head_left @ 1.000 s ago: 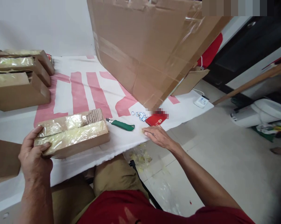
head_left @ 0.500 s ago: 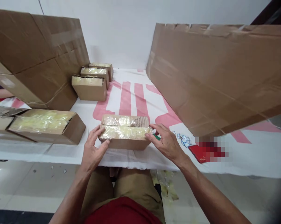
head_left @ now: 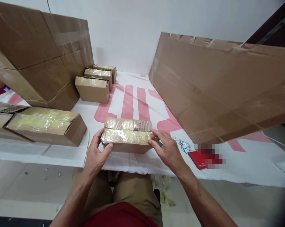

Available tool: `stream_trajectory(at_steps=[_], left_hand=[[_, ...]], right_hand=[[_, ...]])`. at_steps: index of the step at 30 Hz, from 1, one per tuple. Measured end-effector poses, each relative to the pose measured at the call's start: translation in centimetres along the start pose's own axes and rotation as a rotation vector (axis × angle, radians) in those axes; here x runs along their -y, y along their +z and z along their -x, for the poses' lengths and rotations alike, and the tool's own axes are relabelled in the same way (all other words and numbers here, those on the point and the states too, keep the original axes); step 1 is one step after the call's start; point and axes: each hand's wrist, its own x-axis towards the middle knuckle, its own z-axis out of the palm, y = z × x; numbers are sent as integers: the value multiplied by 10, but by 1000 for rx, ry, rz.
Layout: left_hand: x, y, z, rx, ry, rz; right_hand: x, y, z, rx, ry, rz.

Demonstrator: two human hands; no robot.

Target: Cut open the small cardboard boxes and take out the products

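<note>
A small cardboard box [head_left: 127,137] with yellowish tape over its top lies near the front edge of the white table [head_left: 133,164]. My left hand [head_left: 96,154] grips the box's left end, thumb on top. My right hand [head_left: 167,151] holds its right end, fingers curled against the side. A green knife [head_left: 159,143] shows only as a sliver behind my right hand.
A large flat carton [head_left: 218,91] leans at the right, another big carton [head_left: 36,53] stands at the left. Three small taped boxes [head_left: 95,85] sit at the back, longer ones [head_left: 43,126] at the left. A red card [head_left: 199,159] lies right of my hand.
My right hand came off the table by the knife and closed on the box's right end. The box now lies square in front of me, and my view turned left.
</note>
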Motion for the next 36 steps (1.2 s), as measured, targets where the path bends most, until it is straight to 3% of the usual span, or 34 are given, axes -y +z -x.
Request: stream_trajectory(at_steps=[5,9,14,19,24,27,31,36], left_hand=[[-8,0,-2,-60,-21,-44],[-15,8,-2,-103,-47,-21],[-15,20,3,-153,-79,90],[-14,22,5,-160,-60,132],[-11,25,1,-188,-71,250],[-7,29,0,-231,-52,309],[-2,36,1,-243,-9,356],[1,41,2,-239,96,287]], right_hand=[[-4,-2,1,36,135,-25],[-6,6,4,-7,159,-58],[-13,18,12,-73,142,-249],[-25,21,15,-55,221,-453],[-26,4,-8,-72,116,-278],[-26,0,-37,41,47,-198],[-34,6,-69,307,130,-288],[-47,17,-81,377,250,-415]])
